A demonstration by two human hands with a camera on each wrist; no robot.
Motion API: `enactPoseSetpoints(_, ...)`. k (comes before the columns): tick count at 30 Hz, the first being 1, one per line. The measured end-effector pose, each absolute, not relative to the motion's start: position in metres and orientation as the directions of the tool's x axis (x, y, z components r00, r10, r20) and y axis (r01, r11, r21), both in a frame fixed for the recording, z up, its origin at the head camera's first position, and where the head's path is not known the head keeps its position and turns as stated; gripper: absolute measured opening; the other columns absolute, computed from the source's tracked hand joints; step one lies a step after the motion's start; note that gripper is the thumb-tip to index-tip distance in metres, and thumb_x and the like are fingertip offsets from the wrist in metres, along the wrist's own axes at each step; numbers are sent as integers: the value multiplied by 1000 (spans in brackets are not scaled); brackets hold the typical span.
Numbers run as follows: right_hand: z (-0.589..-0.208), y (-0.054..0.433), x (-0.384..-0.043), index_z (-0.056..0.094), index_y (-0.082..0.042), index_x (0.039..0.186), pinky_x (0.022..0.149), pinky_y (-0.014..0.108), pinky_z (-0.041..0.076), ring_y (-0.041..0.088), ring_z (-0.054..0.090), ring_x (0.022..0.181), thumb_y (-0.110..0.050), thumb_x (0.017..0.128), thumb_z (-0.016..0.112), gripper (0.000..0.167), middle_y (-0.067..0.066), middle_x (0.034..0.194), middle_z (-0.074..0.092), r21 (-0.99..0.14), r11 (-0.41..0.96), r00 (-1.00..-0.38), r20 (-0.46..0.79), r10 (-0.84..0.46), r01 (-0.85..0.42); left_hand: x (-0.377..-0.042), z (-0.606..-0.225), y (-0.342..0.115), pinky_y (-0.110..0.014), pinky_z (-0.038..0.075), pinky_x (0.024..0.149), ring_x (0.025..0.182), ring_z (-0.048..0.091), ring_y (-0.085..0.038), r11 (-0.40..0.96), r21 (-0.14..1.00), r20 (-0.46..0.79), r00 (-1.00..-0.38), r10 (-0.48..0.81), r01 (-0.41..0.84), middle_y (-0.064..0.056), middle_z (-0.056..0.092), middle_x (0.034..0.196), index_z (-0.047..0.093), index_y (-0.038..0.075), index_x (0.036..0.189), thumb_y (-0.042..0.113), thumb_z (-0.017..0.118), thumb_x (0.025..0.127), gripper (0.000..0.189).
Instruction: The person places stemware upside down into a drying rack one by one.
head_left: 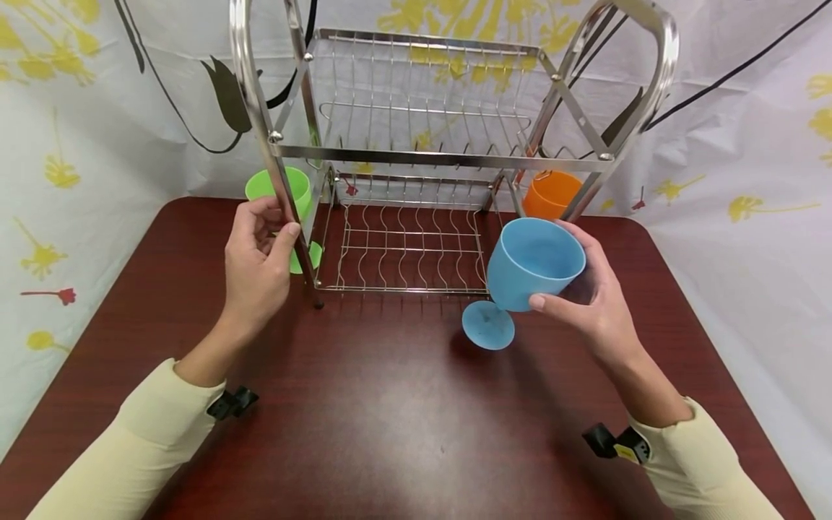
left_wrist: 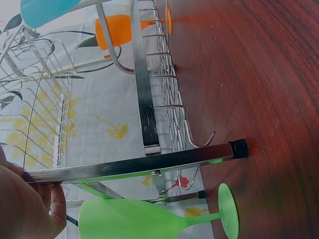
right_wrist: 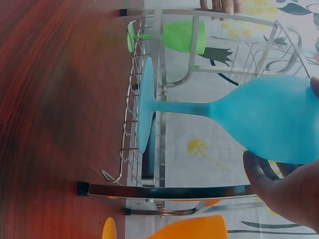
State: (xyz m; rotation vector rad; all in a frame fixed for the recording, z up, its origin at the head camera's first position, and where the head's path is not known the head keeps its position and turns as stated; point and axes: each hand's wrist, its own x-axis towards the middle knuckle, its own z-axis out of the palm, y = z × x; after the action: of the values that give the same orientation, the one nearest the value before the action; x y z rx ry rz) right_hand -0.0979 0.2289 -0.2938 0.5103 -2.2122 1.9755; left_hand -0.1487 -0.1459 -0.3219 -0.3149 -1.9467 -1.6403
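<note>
My right hand (head_left: 601, 303) grips a blue plastic goblet (head_left: 529, 271) by its bowl, thumb on the near side. The goblet is held upright at the front right of a metal dish rack (head_left: 442, 155), its foot above the table, as the right wrist view shows. My left hand (head_left: 260, 263) pinches the rack's front left post (left_wrist: 124, 168) between thumb and fingers. Just behind that post stands a green goblet (left_wrist: 132, 219), partly hidden in the head view by the post and hand. An orange goblet (head_left: 552, 193) stands beyond the rack's right side, its lower part hidden.
The two-tier rack stands toward the back of a dark red wooden table (head_left: 390, 404). Its upper wire shelf (head_left: 429, 94) overhangs the lower one (head_left: 409, 249). Behind and at both sides hangs a white sheet (head_left: 734, 159) with yellow flower prints.
</note>
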Motion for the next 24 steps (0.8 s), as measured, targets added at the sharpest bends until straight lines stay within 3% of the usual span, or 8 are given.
enactPoseSetpoints(24,-294,216,-101,35,-7,146,93,25,48,32,45,121,13,75,65,80,17,139,44,-928,43,-916,356,-186,-369,-147,-322,-145,-19,45,70,84,57,-12,253,820,561,-807,-182,513,10,55,98,51,-8,120,-2,57,94,28)
